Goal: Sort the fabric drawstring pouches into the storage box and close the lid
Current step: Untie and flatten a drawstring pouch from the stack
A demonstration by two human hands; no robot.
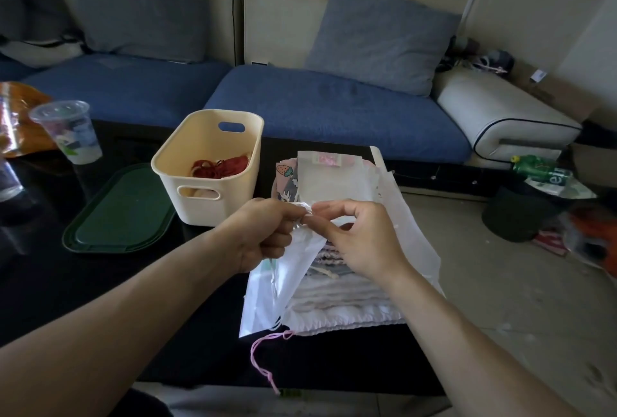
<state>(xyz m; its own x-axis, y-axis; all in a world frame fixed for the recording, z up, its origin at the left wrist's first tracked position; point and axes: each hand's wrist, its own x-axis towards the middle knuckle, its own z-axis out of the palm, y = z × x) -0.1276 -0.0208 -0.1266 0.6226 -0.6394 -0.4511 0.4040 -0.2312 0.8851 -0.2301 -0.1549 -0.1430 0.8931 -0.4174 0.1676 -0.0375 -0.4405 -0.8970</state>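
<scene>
Both hands, left hand (263, 233) & right hand (360, 236), pinch white pouch (283, 283) top btwn them.

- One cream storage box (187, 163), centre left, with one red pouch (222, 166) showing inside.
- One green lid (120, 213) flat on the desk (50, 283), lower left of the box.
- One plastic cup (68, 131), far left.
- Two hands: left hand (263, 233), right hand (360, 236), centre frame.
- One white pouch (283, 279) between them.
- One stack of pouches (344, 296) beneath; number unclear.
- Two grey-blue cushions: (140, 6) upper left, (380, 32) upper right.
- One green bottle (541, 169), right edge.
</scene>
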